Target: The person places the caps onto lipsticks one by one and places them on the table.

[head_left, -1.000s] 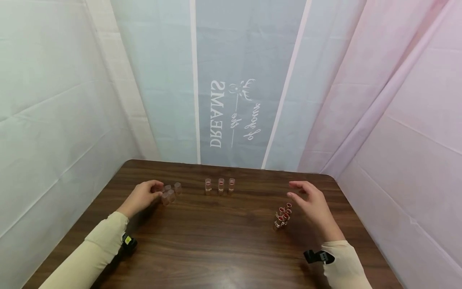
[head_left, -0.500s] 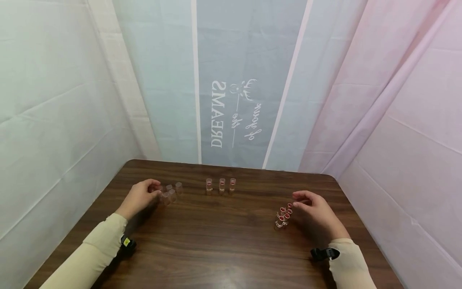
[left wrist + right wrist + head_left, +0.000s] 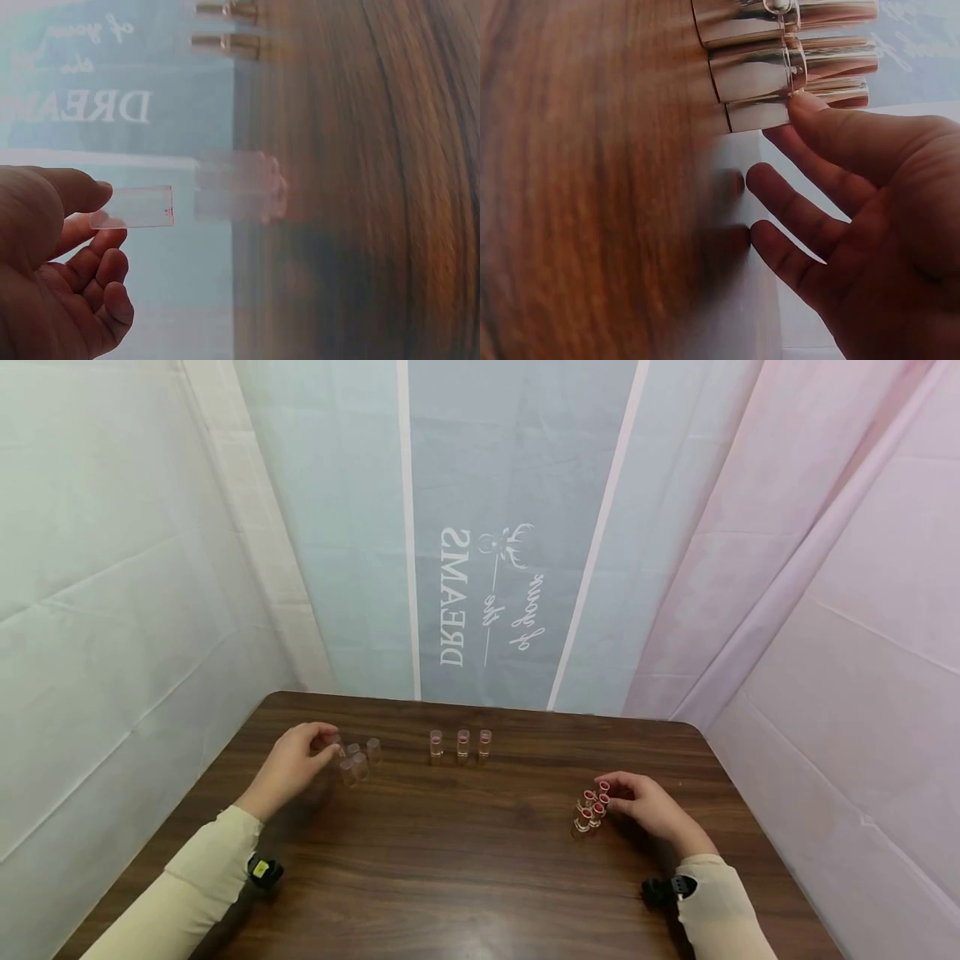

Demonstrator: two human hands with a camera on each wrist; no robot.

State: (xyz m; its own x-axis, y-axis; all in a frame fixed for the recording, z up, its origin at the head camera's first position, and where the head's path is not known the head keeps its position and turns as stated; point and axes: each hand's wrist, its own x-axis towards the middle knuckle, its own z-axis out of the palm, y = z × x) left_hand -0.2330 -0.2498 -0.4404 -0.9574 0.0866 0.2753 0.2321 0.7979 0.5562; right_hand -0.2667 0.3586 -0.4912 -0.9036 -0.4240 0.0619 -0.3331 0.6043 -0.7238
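My left hand pinches a clear plastic lipstick cap between thumb and fingers. Several more clear caps stand upright beside it at the table's left, blurred pink in the left wrist view. On the right, several uncapped gold lipstick tubes with red tops stand in a tight cluster. My right hand reaches round the outermost lipstick tube, thumb against its collar and index finger behind, partly hidden. The other fingers of that hand spread below, close to the tabletop.
Three capped lipstick tubes stand in a row near the back of the dark wooden table. Behind the table hangs a printed blue-grey curtain; pale cloth walls close off both sides.
My right hand has come down and inward to the lipstick cluster, its fingers closing on the outermost tube. My left hand has drawn a clear cap slightly up among the other caps.
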